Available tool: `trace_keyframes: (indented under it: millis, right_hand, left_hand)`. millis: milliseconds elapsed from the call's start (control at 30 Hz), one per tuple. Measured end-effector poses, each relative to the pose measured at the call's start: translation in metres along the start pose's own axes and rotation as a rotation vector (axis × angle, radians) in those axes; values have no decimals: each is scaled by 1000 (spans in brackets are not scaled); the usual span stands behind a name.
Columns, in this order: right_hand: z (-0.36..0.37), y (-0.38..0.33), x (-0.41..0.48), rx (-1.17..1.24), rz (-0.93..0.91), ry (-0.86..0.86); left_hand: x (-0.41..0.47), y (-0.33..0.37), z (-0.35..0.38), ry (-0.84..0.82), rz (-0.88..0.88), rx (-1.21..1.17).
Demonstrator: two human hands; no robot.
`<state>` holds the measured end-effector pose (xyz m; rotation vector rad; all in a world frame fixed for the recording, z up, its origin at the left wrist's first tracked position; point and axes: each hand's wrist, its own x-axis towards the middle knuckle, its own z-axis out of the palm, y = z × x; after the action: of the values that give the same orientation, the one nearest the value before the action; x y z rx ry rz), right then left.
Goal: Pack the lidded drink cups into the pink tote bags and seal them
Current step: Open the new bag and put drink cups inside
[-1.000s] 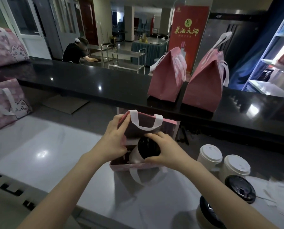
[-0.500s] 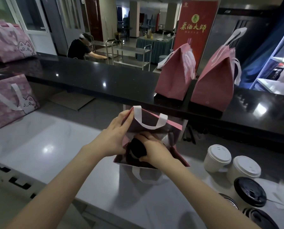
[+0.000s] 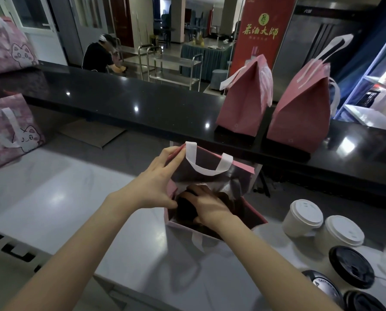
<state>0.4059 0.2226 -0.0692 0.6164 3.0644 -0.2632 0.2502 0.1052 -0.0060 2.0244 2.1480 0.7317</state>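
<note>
One view only: wide-angle camera on the person's head, facing forward and down. Close below: left hand, right hand, tote bag on the tabletop. Farther off: black counter, room behind.

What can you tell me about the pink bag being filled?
The pink tote bag stands upright and open on the pale counter, a soft fabric-like shell with shiny dark lining and a white loop handle on its far wall. The left hand pinches its far left rim; the right hand reaches inside, gripping a dark-lidded cup.
</note>
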Motion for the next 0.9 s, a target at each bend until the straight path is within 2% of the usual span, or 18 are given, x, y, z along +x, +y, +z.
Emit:
trace_keyframes:
  millis: [167, 300, 533, 767, 900]
  right_hand:
    - [7, -8, 13, -26, 34, 18]
    - [4, -3, 24, -18, 40, -46]
    - [-10, 0, 7, 22, 14, -68]
    - [-37, 14, -86, 50, -50, 323]
    - [-42, 56, -138, 95, 75, 500]
  left_hand:
    - [6, -16, -1, -26, 14, -54]
    - [8, -26, 1, -23, 36, -116]
    - [12, -26, 15, 73, 12, -234]
    - [14, -1, 40, 189, -38, -306]
    - [21, 17, 49, 250, -110, -334]
